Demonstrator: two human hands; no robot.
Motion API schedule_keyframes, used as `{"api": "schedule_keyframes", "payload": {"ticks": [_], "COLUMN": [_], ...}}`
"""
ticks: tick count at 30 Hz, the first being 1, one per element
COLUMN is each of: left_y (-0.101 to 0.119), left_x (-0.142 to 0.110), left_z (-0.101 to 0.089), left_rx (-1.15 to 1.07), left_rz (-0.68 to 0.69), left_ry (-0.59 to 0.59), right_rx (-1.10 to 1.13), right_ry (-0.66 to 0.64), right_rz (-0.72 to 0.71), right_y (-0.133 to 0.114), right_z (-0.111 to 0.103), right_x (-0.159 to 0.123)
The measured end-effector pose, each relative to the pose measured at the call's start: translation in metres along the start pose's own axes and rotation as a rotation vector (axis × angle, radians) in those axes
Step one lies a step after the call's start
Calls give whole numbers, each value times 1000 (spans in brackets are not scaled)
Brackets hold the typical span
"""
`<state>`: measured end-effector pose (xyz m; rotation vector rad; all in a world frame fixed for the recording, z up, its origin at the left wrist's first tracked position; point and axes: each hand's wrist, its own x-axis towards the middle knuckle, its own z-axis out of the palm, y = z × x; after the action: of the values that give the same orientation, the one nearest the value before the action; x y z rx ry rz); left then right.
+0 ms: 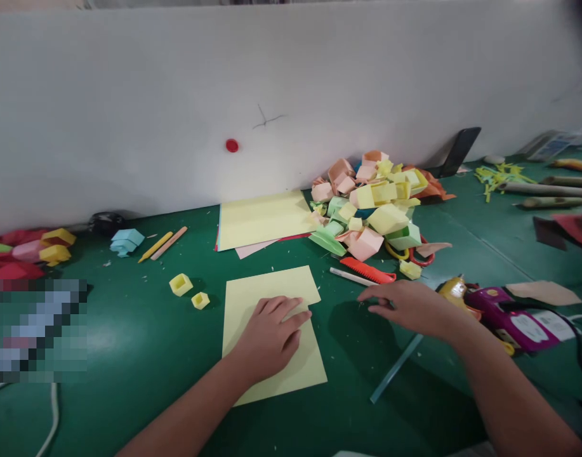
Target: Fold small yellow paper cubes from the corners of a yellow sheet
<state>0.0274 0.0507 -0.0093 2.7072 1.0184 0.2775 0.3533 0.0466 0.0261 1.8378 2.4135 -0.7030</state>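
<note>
My left hand (270, 339) lies flat, fingers spread, on a pale yellow sheet of paper (252, 292) that has a notch in its right edge. To the right of the sheet my right hand (405, 304) hangs over the table with thumb and fingers apart; nothing shows between them. Just beyond it are a red utility knife (367, 270) and a whitish pencil (350, 277). A translucent blue glue stick (396, 368) sticks out below the right hand. Two small yellow folded paper boxes, a larger box (181, 285) and a smaller box (200, 300), stand left of the sheet.
Folded paper pieces (367, 209) pile up by the white wall (152, 114), with scissors (421, 252) under them. A purple glue gun (514, 320) lies at right. More paper sheets (266, 219) lie behind. Two coloured pencils (162, 244) and a blue paper shape (127, 242) are at left.
</note>
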Motion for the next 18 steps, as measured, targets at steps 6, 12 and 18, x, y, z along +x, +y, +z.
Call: {"api": "schedule_keyframes", "payload": {"ticks": [6, 12, 18], "left_y": [0, 0, -1], "left_x": [0, 1, 1], "left_z": [1, 0, 0], "left_rx": [9, 10, 7], "left_rz": [-9, -16, -14], "left_ry": [-14, -27, -18], "right_rx": [-73, -176, -91], "right_ry": [84, 131, 40], "right_rz": [-55, -163, -102], "right_y": [4, 4, -1], "right_z": [21, 29, 19], "right_x": [-1, 6, -11]}}
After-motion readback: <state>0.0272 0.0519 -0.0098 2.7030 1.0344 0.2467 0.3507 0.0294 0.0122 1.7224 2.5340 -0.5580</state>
